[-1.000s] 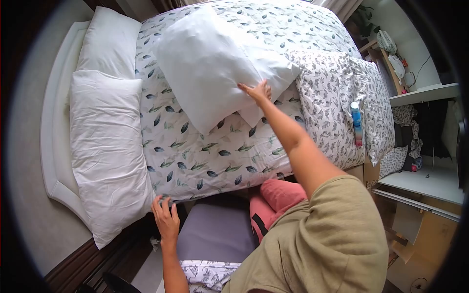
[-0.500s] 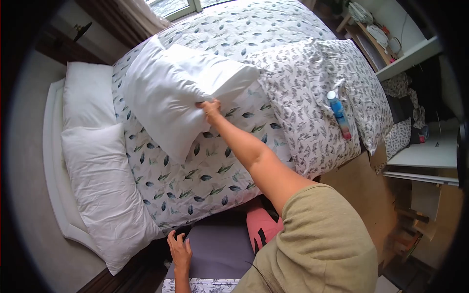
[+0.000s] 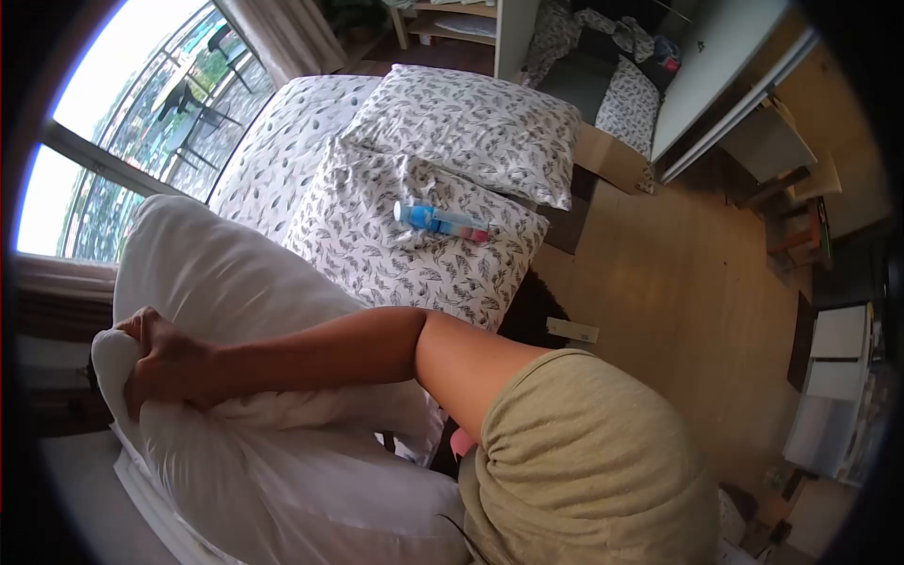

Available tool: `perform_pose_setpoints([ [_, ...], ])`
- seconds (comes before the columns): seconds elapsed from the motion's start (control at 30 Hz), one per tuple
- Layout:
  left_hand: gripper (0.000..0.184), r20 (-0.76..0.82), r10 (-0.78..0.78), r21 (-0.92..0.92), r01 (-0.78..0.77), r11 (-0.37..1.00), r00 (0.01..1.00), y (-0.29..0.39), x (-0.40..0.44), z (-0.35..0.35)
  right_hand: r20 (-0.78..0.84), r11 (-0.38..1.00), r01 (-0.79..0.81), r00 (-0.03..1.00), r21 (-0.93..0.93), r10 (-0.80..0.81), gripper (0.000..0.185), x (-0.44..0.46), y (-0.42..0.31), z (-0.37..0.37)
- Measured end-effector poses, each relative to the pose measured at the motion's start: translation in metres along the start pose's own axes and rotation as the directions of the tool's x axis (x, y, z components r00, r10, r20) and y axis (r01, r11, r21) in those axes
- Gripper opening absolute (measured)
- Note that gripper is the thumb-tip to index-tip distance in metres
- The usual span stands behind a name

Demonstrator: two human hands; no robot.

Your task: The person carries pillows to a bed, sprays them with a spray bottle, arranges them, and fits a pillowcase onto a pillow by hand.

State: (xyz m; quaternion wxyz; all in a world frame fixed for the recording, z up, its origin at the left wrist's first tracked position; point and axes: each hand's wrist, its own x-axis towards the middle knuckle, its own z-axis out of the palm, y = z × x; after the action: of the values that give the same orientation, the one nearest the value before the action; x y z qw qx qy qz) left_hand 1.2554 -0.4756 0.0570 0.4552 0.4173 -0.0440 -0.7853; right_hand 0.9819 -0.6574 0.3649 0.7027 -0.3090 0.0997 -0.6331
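Gripping a bunched fold of smooth, matte white pillow (image 3: 235, 273), the right hand (image 3: 168, 365) is at the far left, its fingers closed tight round the fabric. The pillow puffs into a rounded corner above the wrist; creased white fabric (image 3: 311, 490) spreads below the forearm, and I cannot tell whether it is the same piece. How the left hand's fingers stand, I cannot tell. Behind the pillow's upper corner is a glass window (image 3: 99, 202) in a straight frame, with a softly pleated beige curtain (image 3: 287, 38) to its right. Next comes a white bed sheet (image 3: 292, 122) printed with green leaves, then two plump, wrinkled white pillows with grey leaf sprigs (image 3: 395, 268). A slim, white-capped cylindrical bottle (image 3: 441, 222), fading from blue to pink, lies on the nearer one. Further right are a crumpled olive fabric sleeve (image 3: 593, 452) and a smooth, light-brown wood-look floor (image 3: 659, 282).
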Motion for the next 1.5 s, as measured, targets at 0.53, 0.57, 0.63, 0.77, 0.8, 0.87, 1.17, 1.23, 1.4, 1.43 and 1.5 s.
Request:
perform_pose_setpoints([
  [0.53,0.046,0.648,-0.335,0.177,0.293,0.94,0.683,-0.01,0.05,0.225,0.347,-0.488,0.582,-0.344,-0.65,-0.873,0.053,-0.24,-0.229,0.029],
  [0.57,0.047,0.647,-0.369,0.194,0.323,0.926,0.668,-0.015,0.053,0.227,0.304,-0.51,0.561,-0.423,-0.652,-0.854,0.052,-0.266,-0.227,0.031],
  [0.63,0.046,0.571,-0.478,0.295,0.376,0.878,0.668,-0.027,0.063,0.225,0.212,-0.547,0.528,-0.565,-0.65,-0.797,0.05,-0.311,-0.222,0.034],
  [0.77,0.046,0.486,-0.602,0.421,0.434,0.797,0.634,-0.046,0.077,0.239,0.142,-0.577,0.407,-0.718,-0.708,-0.681,0.046,-0.358,-0.207,0.018],
  [0.8,0.047,0.483,-0.63,0.452,0.444,0.774,0.607,-0.05,0.079,0.244,0.124,-0.572,0.377,-0.748,-0.728,-0.651,0.045,-0.365,-0.202,0.007],
  [0.87,0.048,0.479,-0.679,0.507,0.456,0.731,0.556,-0.057,0.082,0.254,0.156,-0.407,0.175,-0.735,-0.897,-0.66,0.044,-0.393,-0.185,-0.018],
  [1.17,0.04,0.371,-0.733,0.611,0.444,0.655,0.57,-0.062,0.102,0.269,-0.315,0.321,0.122,-0.68,-0.939,-0.662,0.069,-0.679,-0.153,-0.207],
  [1.23,0.039,0.363,-0.706,0.617,0.411,0.671,0.608,-0.055,0.114,0.262,-0.128,0.355,-0.133,-0.771,-0.925,-0.623,0.045,-0.738,-0.13,-0.198],
  [1.4,0.035,0.234,-0.687,0.545,0.492,0.678,0.687,-0.052,0.133,0.24,-0.033,0.74,-0.136,-0.977,-0.658,-0.209,0.055,-0.903,-0.002,-0.227],
  [1.43,0.034,0.193,-0.669,0.543,0.49,0.682,0.718,-0.047,0.138,0.234,-0.083,0.868,-0.157,-0.972,-0.471,-0.221,0.052,-0.919,0.033,-0.217],
  [1.5,0.032,0.113,-0.666,0.52,0.527,0.672,0.737,-0.049,0.137,0.229,-0.131,0.825,-0.398,-0.867,-0.401,-0.481,0.038,-0.966,0.118,-0.237],
])
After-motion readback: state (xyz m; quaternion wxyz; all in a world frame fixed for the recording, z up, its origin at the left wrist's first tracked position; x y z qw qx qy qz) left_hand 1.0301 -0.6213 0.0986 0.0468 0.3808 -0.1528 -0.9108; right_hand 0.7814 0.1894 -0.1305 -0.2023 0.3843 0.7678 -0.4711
